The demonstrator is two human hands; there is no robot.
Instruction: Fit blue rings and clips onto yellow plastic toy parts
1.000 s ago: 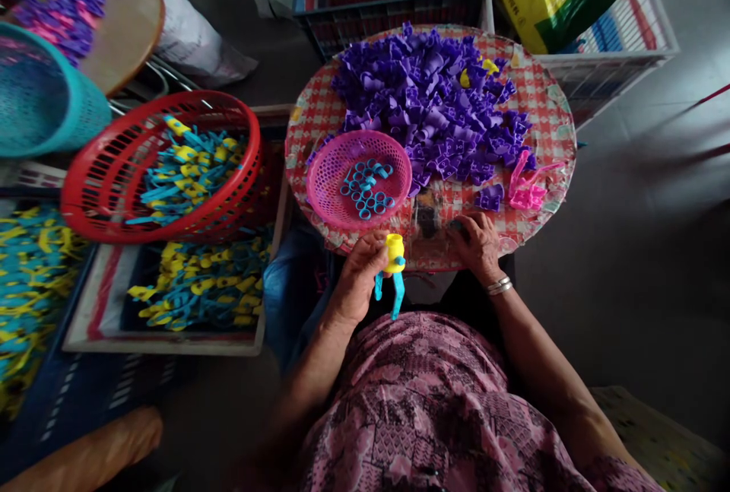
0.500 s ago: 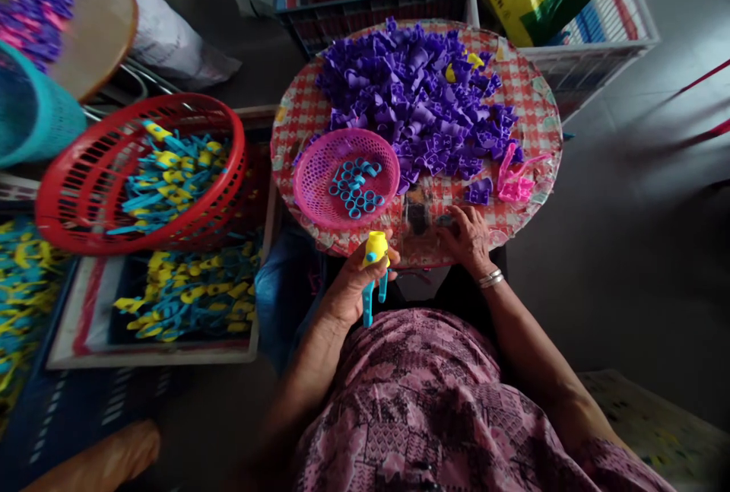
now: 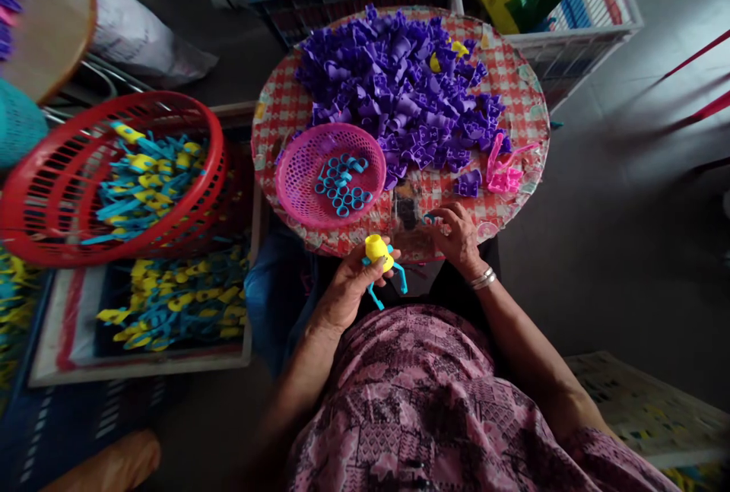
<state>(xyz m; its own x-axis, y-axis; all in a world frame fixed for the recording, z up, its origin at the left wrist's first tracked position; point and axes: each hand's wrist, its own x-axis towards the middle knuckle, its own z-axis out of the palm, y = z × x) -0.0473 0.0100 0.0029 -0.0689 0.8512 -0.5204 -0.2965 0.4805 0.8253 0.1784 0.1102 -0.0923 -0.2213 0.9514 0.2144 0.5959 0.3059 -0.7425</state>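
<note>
My left hand (image 3: 345,285) is closed around a yellow plastic toy body (image 3: 376,250) with blue jointed limbs dangling below it, just off the table's near edge. Between the thumb and fingertips of my right hand (image 3: 461,239) sits a small blue ring (image 3: 429,218), low over the table's near side. More blue rings lie in a pink mesh basket (image 3: 290,186), left of my right hand. Beyond it spreads a heap of purple plastic pieces (image 3: 393,89). One purple piece (image 3: 468,183) and a pink plastic piece (image 3: 504,172) lie apart at the right.
The round table (image 3: 528,100) has a red checked cover. To the left, a red basket (image 3: 28,237) of yellow-and-blue toys rests over a crate (image 3: 248,328) holding more. Crates (image 3: 582,51) stand behind the table. Another person's limb (image 3: 122,461) shows at lower left.
My right hand has lifted the blue ring slightly off the table. In my left hand the toy has turned, and its blue limbs now spread apart. The whole view has shifted a little.
</note>
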